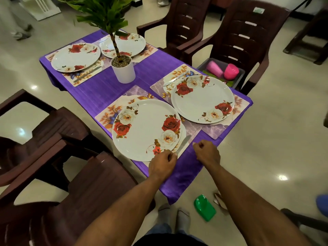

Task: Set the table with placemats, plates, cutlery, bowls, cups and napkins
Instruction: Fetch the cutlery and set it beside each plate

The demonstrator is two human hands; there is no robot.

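Bare forearms with no sleeves showing, a dark top, blue trousers and pale socks point(182, 216) on both feet.

No legible text. Green-white sticker point(257, 10) on chair back point(248, 29), upper right of frame; print too blurred to read.

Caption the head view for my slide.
Left hand sets a knife beside the nearest plate.

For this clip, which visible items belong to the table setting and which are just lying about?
Belongs: four placemats, four rose plates, knives, the near one held by the left hand, pink cups in the tray.
Lying about: potted plant, green object on the floor.
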